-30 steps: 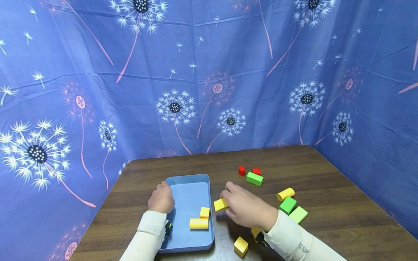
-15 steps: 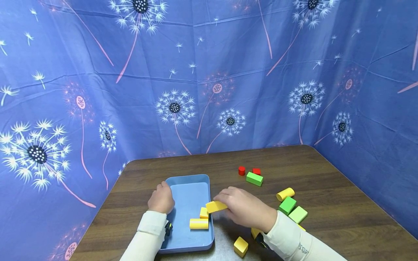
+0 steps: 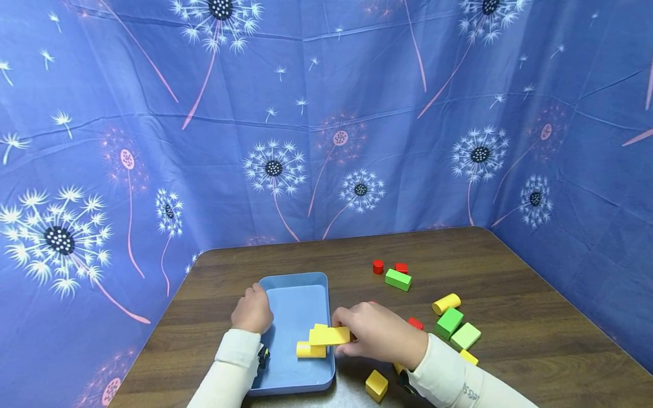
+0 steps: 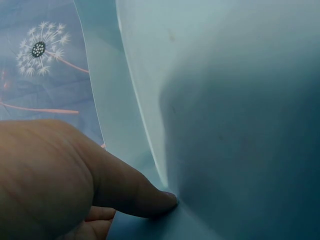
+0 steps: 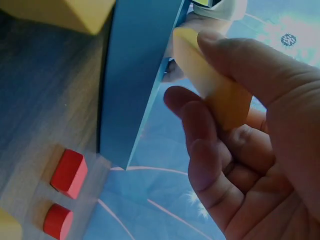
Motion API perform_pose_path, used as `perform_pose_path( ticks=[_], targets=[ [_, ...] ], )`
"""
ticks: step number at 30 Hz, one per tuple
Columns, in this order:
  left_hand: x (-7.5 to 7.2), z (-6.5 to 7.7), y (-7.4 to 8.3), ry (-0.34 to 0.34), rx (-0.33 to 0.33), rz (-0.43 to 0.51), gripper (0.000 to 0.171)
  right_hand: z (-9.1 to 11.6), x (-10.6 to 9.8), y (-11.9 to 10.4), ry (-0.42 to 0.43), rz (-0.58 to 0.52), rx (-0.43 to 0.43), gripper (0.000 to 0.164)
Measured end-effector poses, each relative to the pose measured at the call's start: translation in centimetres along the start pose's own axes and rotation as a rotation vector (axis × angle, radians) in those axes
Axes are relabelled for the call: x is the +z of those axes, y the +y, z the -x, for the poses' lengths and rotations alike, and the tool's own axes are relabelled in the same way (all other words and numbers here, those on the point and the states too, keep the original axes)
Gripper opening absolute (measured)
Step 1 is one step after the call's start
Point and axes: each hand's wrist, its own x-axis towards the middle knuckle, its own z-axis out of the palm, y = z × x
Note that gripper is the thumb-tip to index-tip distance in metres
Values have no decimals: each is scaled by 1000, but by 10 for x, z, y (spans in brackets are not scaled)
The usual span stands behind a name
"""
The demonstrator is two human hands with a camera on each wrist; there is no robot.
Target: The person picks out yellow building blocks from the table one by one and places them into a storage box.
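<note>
My left hand (image 3: 252, 310) grips the left wall of a shallow blue tray (image 3: 301, 303). In the left wrist view its thumb (image 4: 145, 192) presses the tray's inner side, with other fingers outside the wall. A yellow rectangular block (image 3: 329, 336) is pinched between thumb and fingers of my right hand (image 3: 380, 334), and it reaches over the tray's right rim. Seen from the right wrist, that hand (image 5: 240, 145) holds the block by one end. Below it in the tray lie a yellow cylinder (image 3: 304, 351) and a small yellow block (image 3: 320, 326), both partly hidden.
Right of the tray stand a yellow cube (image 3: 376, 386), a yellow cylinder (image 3: 446, 304), a green block (image 3: 449, 323) and a light green block (image 3: 466, 336). Farther back are a red cylinder (image 3: 378, 267), a red block (image 3: 401, 268) and a long green block (image 3: 398, 279).
My right hand has carried the yellow block leftward from beside the tray to over its right rim. A red piece now shows behind my right wrist. The left hand and tray have stayed still.
</note>
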Motion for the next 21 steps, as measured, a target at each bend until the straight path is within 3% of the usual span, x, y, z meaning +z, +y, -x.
perform_pose_path(
  ticks=[12, 21],
  targets=[
    [-1, 1, 1, 4, 7, 1, 47, 0, 10, -2, 30, 54, -2, 43],
    [-1, 0, 0, -4, 1, 7, 49, -3, 16, -6, 39, 53, -78, 35]
  ],
)
